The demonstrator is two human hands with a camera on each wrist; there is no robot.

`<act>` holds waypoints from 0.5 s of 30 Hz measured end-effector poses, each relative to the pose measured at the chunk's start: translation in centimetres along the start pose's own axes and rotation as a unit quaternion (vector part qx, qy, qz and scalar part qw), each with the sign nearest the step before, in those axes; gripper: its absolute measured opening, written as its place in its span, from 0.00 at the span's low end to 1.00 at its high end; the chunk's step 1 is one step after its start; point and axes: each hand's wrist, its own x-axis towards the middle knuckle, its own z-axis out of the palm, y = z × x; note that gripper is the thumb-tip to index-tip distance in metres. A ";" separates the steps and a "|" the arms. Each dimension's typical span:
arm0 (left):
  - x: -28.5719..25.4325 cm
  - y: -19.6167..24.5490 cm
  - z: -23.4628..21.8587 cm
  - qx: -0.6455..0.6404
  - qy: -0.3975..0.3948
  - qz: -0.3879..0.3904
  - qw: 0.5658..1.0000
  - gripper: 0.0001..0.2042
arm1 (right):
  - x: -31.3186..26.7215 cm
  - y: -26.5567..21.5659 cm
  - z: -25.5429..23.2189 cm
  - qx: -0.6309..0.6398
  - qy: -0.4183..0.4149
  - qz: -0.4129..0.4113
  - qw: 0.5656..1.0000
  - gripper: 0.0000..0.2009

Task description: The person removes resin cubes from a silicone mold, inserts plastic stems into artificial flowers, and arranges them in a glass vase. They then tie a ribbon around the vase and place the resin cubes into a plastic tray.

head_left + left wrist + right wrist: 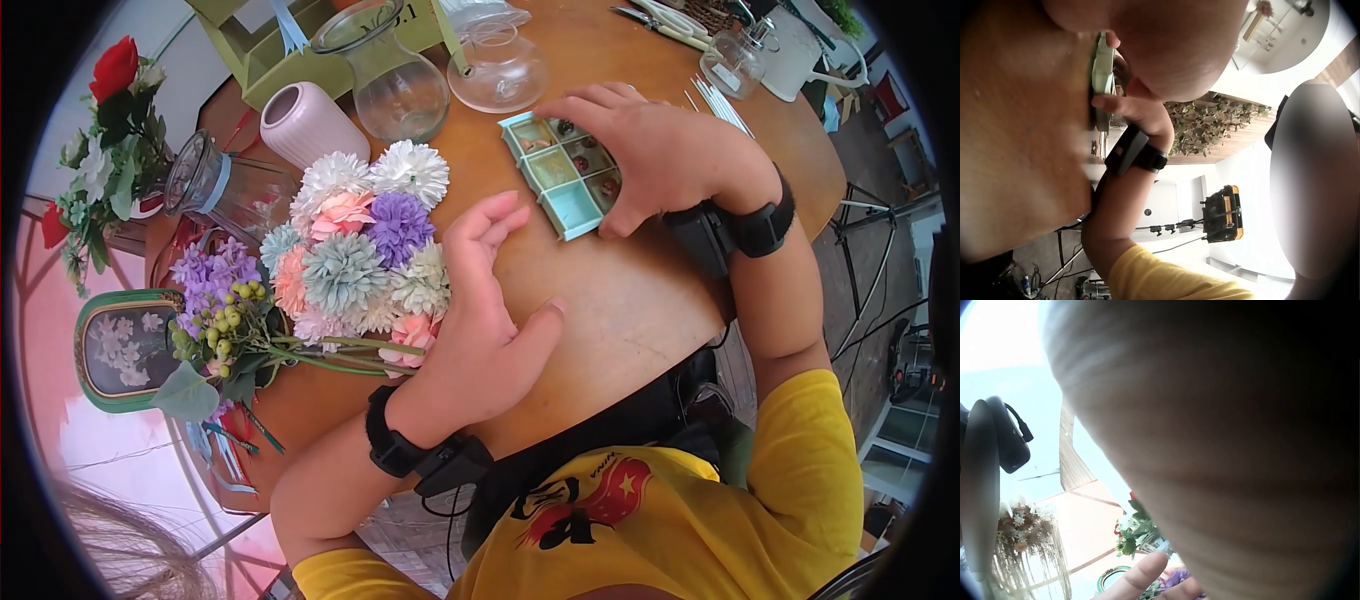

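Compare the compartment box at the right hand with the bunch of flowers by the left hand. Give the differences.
Shape: the compartment box is straight-edged and divided into cells; the flower bunch is a cluster of rounded, ruffled blooms.
Colour: the box's frame is pale blue-green; the bunch mixes white, pink, purple and blue-grey.
Size: the bunch covers more of the table than the box.
Shared: both lie on the table.
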 end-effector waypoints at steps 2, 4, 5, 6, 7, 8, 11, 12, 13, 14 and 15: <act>0.0 0.0 -0.1 0.013 0.000 -0.002 1.000 0.42 | 0.0 0.4 -0.2 0.000 0.000 0.003 1.000 0.55; 0.0 -0.1 -0.1 0.011 -0.001 0.002 1.000 0.42 | -0.2 0.5 -0.4 0.000 -0.003 0.014 1.000 0.55; 0.0 -0.1 -0.1 0.011 -0.003 0.004 1.000 0.42 | -0.3 0.7 -0.4 -0.002 -0.003 0.017 1.000 0.55; 0.1 -0.1 -0.1 0.008 -0.003 0.004 1.000 0.42 | -0.2 0.9 -0.5 -0.005 -0.003 0.020 1.000 0.55; 0.0 0.0 0.0 0.005 -0.003 0.004 1.000 0.42 | -0.1 1.0 -0.5 -0.007 -0.004 0.022 1.000 0.55; 0.0 0.0 0.0 0.002 -0.002 0.004 1.000 0.42 | -0.1 1.0 -0.6 -0.004 -0.011 0.034 0.999 0.55; 0.1 -0.1 0.0 -0.008 0.005 0.008 1.000 0.42 | -0.1 1.2 -1.3 0.002 -0.027 0.063 0.998 0.55; 0.1 -0.1 0.1 -0.011 0.005 0.008 1.000 0.42 | -0.1 1.6 -1.4 0.004 -0.032 0.067 0.997 0.55; 0.1 -0.1 0.1 -0.013 0.007 0.008 1.000 0.42 | -0.1 1.9 -1.5 0.006 -0.037 0.070 0.997 0.55; 0.0 0.0 0.0 -0.014 0.009 0.007 1.000 0.42 | -0.1 2.1 -1.6 0.003 -0.036 0.071 0.997 0.55; 0.0 0.0 0.0 -0.015 0.009 0.005 1.000 0.41 | -0.1 2.2 -1.6 0.001 -0.035 0.072 0.997 0.55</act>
